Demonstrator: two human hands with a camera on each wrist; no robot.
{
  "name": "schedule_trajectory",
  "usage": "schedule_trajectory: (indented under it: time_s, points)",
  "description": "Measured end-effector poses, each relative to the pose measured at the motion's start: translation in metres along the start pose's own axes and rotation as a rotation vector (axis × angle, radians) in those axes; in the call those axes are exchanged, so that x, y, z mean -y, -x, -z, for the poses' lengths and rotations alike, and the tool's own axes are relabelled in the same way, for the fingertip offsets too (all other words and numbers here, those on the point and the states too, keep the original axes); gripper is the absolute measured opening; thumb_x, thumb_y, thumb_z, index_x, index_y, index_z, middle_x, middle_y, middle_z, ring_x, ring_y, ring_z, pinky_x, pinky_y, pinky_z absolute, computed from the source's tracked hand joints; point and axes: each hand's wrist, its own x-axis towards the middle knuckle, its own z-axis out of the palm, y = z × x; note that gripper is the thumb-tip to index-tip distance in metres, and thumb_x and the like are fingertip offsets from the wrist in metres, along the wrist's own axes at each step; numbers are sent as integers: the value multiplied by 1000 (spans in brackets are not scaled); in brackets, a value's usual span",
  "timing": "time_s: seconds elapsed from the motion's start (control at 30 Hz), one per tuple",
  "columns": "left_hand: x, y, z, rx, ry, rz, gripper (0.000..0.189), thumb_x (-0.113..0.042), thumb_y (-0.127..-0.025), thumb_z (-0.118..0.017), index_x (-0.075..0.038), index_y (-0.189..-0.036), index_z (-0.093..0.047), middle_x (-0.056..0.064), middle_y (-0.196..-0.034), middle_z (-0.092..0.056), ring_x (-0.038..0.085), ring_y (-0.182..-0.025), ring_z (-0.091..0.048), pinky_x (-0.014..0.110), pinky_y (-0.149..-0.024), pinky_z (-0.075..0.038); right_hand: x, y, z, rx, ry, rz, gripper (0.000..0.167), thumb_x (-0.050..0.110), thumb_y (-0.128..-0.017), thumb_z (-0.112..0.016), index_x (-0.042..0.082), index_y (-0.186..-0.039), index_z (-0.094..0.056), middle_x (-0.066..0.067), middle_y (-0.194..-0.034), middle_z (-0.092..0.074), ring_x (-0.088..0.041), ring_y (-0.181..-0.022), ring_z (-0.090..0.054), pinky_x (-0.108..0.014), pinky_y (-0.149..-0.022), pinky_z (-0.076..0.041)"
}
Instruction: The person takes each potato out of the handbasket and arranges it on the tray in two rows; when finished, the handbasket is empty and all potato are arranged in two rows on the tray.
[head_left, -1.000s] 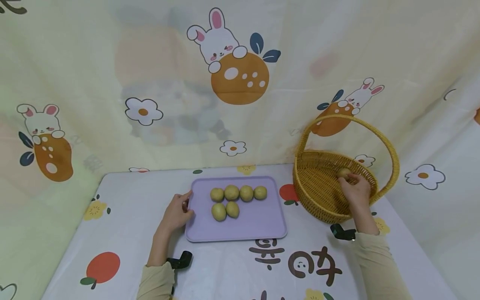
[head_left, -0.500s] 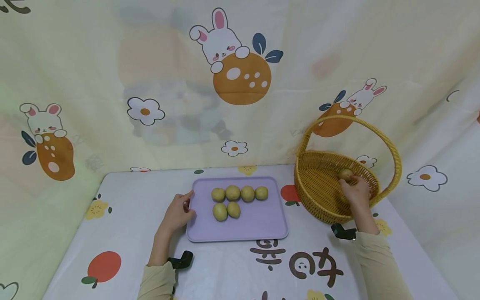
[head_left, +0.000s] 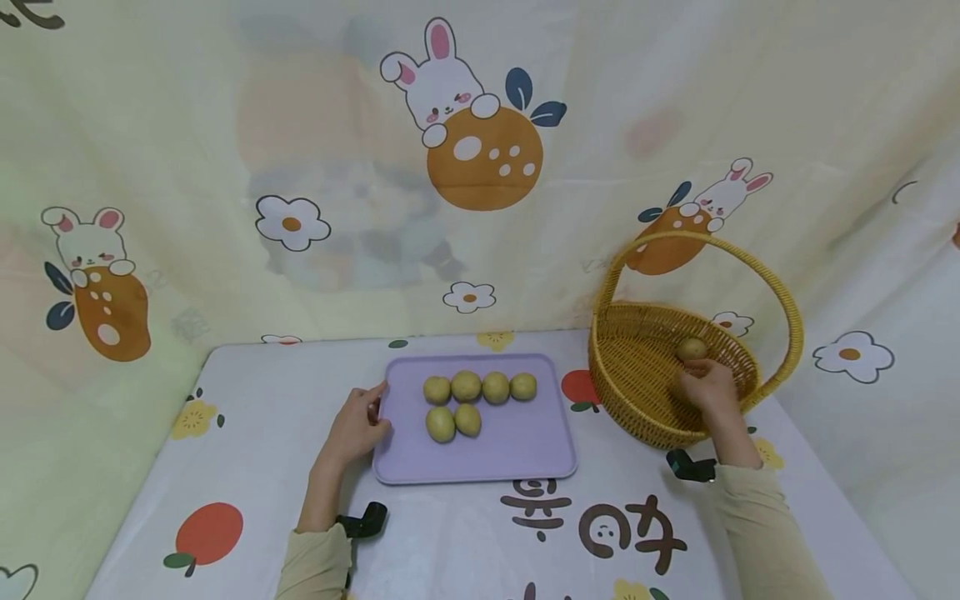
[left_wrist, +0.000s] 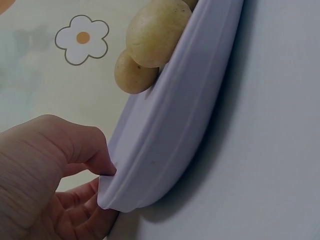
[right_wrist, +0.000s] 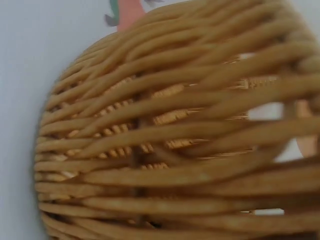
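My left hand (head_left: 358, 427) pinches the left rim of a lavender tray (head_left: 510, 454). The left wrist view shows the thumb above that rim and curled fingers below it. Several potatoes (head_left: 467, 386) sit on the tray in two rows. At the right, my right hand (head_left: 711, 390) reaches inside a yellow wicker basket (head_left: 622, 400). One potato (head_left: 692, 348) lies in the basket just beyond its fingers. Something tan shows partly under the fingertips; whether they hold it is hidden. Only woven basket wall (right_wrist: 175, 175) fills the right wrist view.
The basket's tall handle (head_left: 787, 317) arches above its opening. A printed white cloth (head_left: 255, 433) covers the table, and a patterned curtain (head_left: 360, 275) hangs directly behind it.
My right hand has drawn slightly back from the potato in the basket, which now shows more fully. The left hand keeps its place on the tray.
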Motion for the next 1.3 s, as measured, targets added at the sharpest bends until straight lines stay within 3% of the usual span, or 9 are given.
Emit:
schedule_trajectory:
  time_s: [0.1,0.23,0.37,0.57,0.73,0.87,1.13,1.3]
  points:
    - [-2,1,0,1,2,3,69,-3,-76,-66,4,-142,-48,16,-102,-51,20,-79,-50,33,-68,-41,-2,1,0,88,18,-1,52,12,-89,-56,-16,-132,-47,-32,-123,-48,-39,-106,-47,-40,-81,-44]
    - [-4,1,1,0,8,4,69,-3,-76,-66,4,-142,-48,16,-102,-51,20,-79,-49,33,-69,-40,-1,3,1,148,34,1,49,12,-90,-57,-16,-130,-49,-29,-118,-49,-35,-100,-47,-31,-72,-44]
    - [-4,0,0,-1,7,4,68,-2,-76,-65,5,-142,-49,16,-102,-51,20,-79,-49,33,-69,-40,1,7,3,172,52,16,50,15,-91,-60,-17,-129,-49,-28,-117,-50,-33,-98,-50,-27,-67,-45]
    - [-2,0,0,-5,3,10,68,-2,-76,-65,4,-142,-49,16,-101,-51,21,-78,-49,33,-68,-40,4,12,7,200,81,20,60,23,-89,-66,-16,-131,-46,-31,-123,-46,-36,-102,-48,-31,-73,-44]
    - [-1,0,0,-6,-2,1,68,-3,-75,-65,4,-141,-49,17,-101,-51,21,-79,-49,34,-69,-39,4,13,6,220,66,22,62,22,-89,-67,-16,-132,-43,-33,-123,-46,-35,-98,-55,-35,-73,-50]
    - [-1,0,0,-7,-7,-11,68,-2,-75,-65,5,-140,-50,17,-101,-51,22,-79,-49,35,-69,-40,2,14,4,222,56,22,61,24,-91,-66,-15,-132,-44,-31,-124,-45,-32,-98,-53,-29,-71,-48]
    - [-2,0,0,-3,-4,6,68,-3,-76,-65,4,-141,-49,17,-102,-51,21,-79,-49,34,-69,-40,10,15,-6,279,-148,-14,57,20,-93,-66,-14,-134,-47,-16,-114,-57,-9,-82,-62,-24,-70,-53]
    - [-2,-1,0,0,-4,5,68,-2,-76,-65,5,-142,-48,17,-103,-51,21,-80,-49,34,-69,-40,17,17,-9,288,-208,-20,59,22,-93,-67,-10,-138,-46,-7,-108,-61,-7,-84,-63,-26,-74,-54]
